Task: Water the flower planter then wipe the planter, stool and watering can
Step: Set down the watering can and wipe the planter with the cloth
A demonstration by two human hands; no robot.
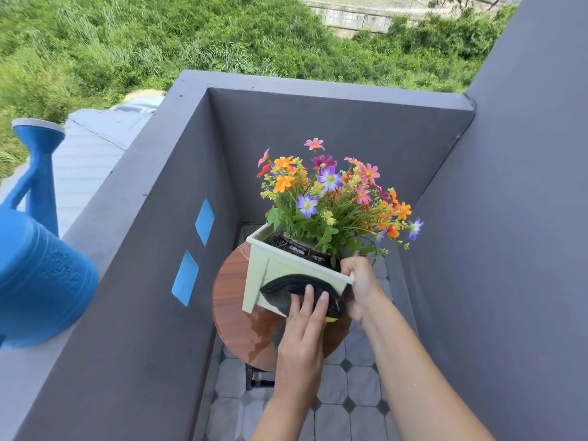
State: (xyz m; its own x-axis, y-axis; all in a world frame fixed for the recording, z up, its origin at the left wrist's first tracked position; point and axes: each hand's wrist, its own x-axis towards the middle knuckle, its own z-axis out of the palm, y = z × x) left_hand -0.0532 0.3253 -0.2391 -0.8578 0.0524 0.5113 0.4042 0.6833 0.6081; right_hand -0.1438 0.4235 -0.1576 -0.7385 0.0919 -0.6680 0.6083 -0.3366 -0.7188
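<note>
Straight-fingered, the left hand (300, 338) presses a dark cloth (286, 289) flat against the near face of the pale green planter (264, 281), while the right hand (361, 284) curls round the planter's near right rim corner, gripping it. Planter and its bright flowers (331, 192) stand on a round wooden stool (232, 300) whose top shows a wet sheen near the cloth. Well apart to the left, the blue watering can (41, 275) rests on the grey balcony wall (105, 218).
</note>
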